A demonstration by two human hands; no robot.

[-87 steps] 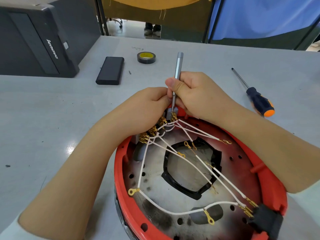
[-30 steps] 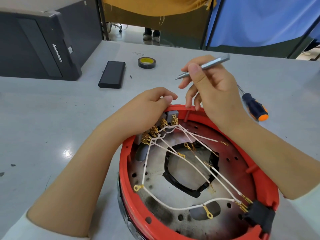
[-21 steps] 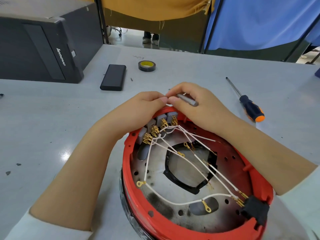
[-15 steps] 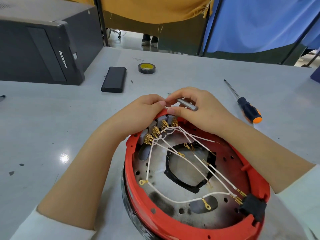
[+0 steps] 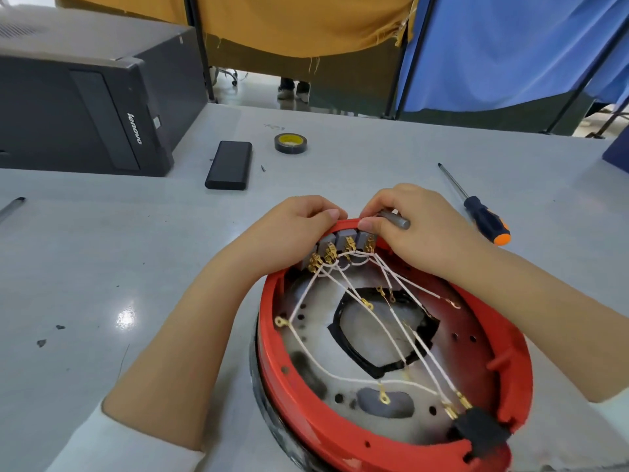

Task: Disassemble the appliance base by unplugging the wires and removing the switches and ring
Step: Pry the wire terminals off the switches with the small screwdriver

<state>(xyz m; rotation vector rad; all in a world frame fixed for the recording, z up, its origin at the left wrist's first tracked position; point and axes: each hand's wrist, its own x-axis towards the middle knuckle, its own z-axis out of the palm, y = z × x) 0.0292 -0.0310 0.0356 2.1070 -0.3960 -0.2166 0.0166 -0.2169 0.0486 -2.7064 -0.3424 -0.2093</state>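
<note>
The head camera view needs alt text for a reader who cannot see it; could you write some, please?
Both hands work at the far rim of a red appliance base with white wires: the left hand on the grey switches, the right hand holding a grey tool.

The black computer case [image 5: 85, 107] bears the word "lenovo" in white on its front panel.

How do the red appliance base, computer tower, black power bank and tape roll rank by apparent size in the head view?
1. Red appliance base; nearness enlarges it.
2. Computer tower, partly cropped.
3. Black power bank.
4. Tape roll.
</note>
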